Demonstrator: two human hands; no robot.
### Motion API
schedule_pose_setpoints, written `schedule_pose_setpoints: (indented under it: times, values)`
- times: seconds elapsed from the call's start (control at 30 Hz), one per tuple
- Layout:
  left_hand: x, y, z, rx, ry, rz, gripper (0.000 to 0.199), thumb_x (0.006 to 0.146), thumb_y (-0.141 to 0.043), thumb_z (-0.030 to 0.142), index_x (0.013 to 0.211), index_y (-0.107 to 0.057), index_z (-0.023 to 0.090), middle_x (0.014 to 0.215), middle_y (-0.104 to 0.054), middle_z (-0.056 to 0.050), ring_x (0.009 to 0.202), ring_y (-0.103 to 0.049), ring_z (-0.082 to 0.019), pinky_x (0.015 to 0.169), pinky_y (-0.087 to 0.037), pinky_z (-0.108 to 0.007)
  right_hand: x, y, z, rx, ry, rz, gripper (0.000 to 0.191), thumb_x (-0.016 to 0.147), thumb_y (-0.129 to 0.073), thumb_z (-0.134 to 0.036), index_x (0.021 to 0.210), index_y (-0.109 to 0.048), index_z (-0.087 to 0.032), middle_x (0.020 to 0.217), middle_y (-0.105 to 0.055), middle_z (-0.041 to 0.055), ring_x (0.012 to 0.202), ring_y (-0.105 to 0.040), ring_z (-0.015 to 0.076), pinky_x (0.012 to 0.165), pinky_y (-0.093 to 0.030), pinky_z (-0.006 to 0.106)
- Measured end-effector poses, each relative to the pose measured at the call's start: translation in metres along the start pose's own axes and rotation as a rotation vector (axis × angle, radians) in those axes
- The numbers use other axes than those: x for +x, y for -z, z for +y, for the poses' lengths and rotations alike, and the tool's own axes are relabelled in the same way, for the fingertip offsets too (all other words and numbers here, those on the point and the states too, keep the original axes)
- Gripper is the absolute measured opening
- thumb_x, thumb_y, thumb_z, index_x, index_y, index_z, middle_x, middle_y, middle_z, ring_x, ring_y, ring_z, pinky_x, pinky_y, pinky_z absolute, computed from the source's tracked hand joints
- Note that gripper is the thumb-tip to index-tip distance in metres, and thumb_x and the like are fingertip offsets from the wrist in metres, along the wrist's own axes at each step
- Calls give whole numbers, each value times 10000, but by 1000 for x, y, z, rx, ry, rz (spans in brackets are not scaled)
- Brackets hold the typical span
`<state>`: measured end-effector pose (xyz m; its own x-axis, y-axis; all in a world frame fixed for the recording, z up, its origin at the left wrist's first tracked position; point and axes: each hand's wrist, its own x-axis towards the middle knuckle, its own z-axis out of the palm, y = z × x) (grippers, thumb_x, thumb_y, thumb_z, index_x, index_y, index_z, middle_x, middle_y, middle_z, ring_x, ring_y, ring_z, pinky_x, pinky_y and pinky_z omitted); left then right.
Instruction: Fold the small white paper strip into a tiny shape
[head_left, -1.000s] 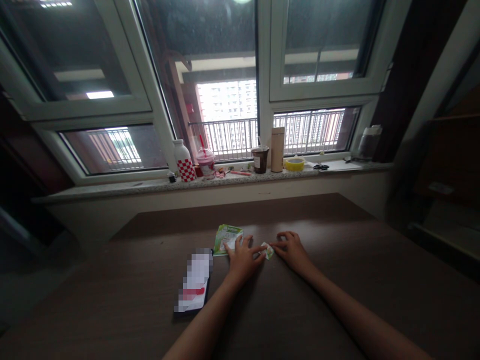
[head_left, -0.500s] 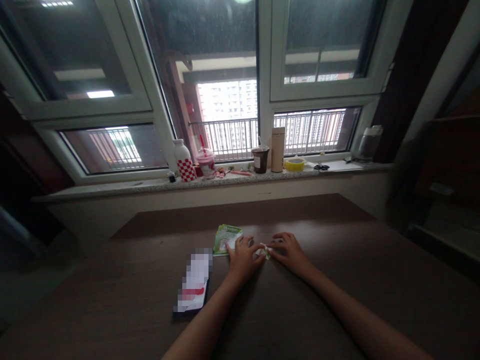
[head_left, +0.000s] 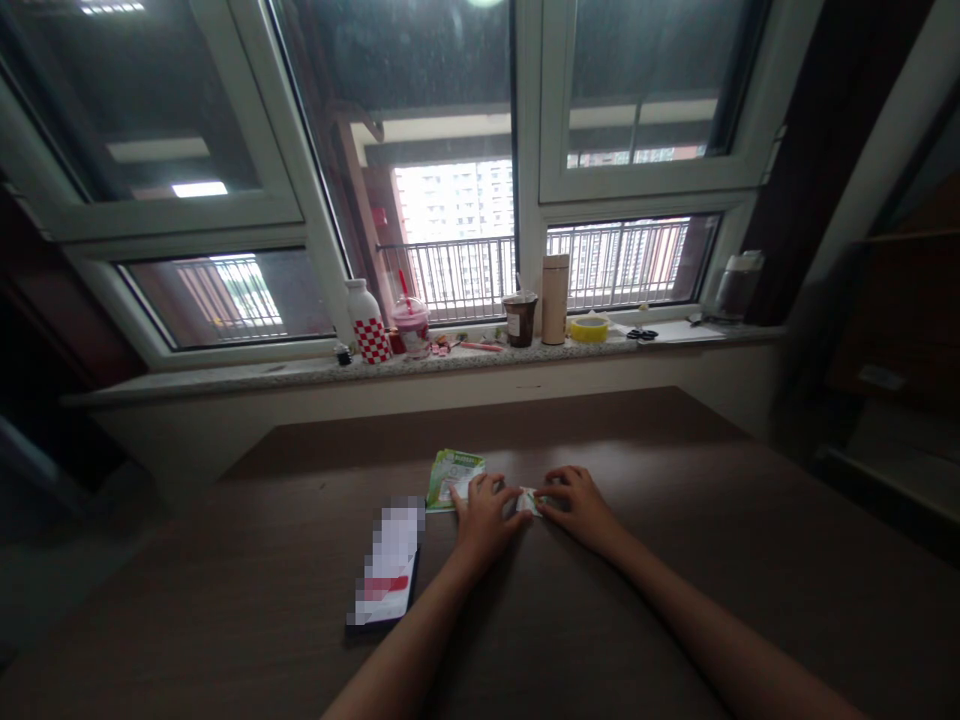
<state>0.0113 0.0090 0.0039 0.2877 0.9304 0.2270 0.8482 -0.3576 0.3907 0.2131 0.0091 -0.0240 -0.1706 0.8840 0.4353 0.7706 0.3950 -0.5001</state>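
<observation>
A small folded piece of white-and-green paper (head_left: 529, 501) lies on the table between my two hands. My left hand (head_left: 484, 515) has thumb and index finger at the paper's left edge, its other fingers curved over the table. From the other side, my right hand (head_left: 579, 507) pinches the paper with its fingertips, which cover its right part. Beyond my left fingers is a stack of green-and-white printed sheets (head_left: 448, 480), partly covered by that hand. A phone (head_left: 390, 565) with a blurred-out screen rests left of my left forearm.
The brown table (head_left: 637, 430) reaches toward a windowsill (head_left: 300, 375). On the sill stand a checkered bottle (head_left: 370, 325), a pink drink cup (head_left: 411, 328), a dark drink cup (head_left: 520, 320), a tan flask (head_left: 554, 300), yellow tape (head_left: 589, 330) and scissors (head_left: 641, 334).
The left thumb and index finger have spread slightly and more of the folded paper shows between the hands. The phone and the stacked sheets have stayed in place.
</observation>
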Motion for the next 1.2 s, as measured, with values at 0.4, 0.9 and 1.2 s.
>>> schedule_pose_setpoints:
  times: [0.4,0.9,1.2]
  values:
    - [-1,0,0,-17,-16,39,207,815,-662,394,1012,-721,391,1300,-593,-4,1318,-378,-294,1098,-6,-696,0,-1,3,-15,8,8,201,831,-654,-314,1012,-741,-313,1128,-608,74,1112,-480,248,986,-426,415]
    - [0,-2,0,-44,-17,48,187,843,-619,400,987,-736,373,1290,-598,-15,1324,-372,-306,1097,-6,-707,0,5,-2,42,25,-34,143,831,-658,-294,950,-738,-286,1157,-608,62,1137,-473,248,992,-399,423]
    - [0,-2,1,-32,-7,63,168,853,-610,394,939,-747,347,1277,-606,-15,1316,-379,-297,1108,-1,-702,2,5,-2,110,94,-100,102,786,-711,-317,881,-744,-297,1087,-673,21,1139,-487,236,1012,-374,424]
